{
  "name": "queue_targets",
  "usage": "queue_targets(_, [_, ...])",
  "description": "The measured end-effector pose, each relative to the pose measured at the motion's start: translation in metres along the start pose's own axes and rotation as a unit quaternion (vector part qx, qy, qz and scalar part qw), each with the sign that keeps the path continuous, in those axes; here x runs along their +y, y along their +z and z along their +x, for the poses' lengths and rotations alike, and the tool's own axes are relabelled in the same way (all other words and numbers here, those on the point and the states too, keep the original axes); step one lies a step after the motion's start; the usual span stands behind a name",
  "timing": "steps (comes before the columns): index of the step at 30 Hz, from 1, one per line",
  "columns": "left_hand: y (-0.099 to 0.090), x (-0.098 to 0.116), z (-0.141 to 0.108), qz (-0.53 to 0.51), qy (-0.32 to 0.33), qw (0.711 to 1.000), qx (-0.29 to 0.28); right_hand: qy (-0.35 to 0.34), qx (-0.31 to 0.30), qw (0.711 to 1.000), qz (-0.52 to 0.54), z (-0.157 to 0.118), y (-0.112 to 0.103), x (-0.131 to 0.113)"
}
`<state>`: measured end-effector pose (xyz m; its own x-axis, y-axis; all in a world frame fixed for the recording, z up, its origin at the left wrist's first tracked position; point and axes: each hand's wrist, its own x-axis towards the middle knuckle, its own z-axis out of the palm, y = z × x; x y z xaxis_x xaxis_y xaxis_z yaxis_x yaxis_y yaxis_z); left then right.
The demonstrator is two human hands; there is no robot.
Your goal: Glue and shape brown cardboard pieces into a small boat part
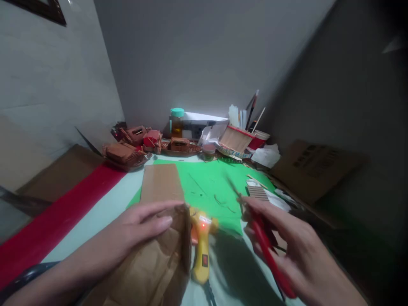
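My left hand (140,227) is closed on the upper edge of a folded, creased brown cardboard piece (153,265), thumb on the near side. In my right hand (290,242) is a red-handled tool (267,255); its thin pointed metal end is blurred by motion, so its exact kind is unclear. The tool's tip points forward over a green sheet (210,182), apart from the cardboard. Between my hands lies a yellow glue gun (202,255) with a small red light lit. A flat cardboard strip (162,182) rests just beyond my left hand.
Brown model boats (180,145) and a jar with a turquoise lid (177,123) line the back by the wall. A wooden holder (236,139) with brushes and sticks stands back right. Cardboard (315,170) leans at the right. Small scraps lie on the green sheet.
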<state>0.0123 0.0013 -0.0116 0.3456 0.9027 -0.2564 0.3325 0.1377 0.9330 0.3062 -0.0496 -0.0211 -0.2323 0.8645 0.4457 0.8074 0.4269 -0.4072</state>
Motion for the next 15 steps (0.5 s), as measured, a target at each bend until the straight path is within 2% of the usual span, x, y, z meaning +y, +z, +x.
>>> queue_targets(3, [0.0,-0.004,0.001,0.055,-0.013,0.998,-0.027,-0.037,-0.046,0.998,-0.021,-0.004,0.006,-0.012])
queue_targets(7, [-0.001,-0.007,0.001,0.087,-0.008,0.994,-0.068,-0.057,-0.054,0.997,0.025,-0.01,0.01,-0.016])
queue_targets(12, [-0.003,-0.009,0.0,0.108,0.002,0.993,-0.048,-0.018,-0.137,0.989,0.047,-0.015,0.01,-0.017])
queue_targets(15, [-0.002,-0.008,0.001,0.102,0.01,0.993,-0.063,0.012,-0.15,0.986,0.073,-0.016,0.011,-0.02])
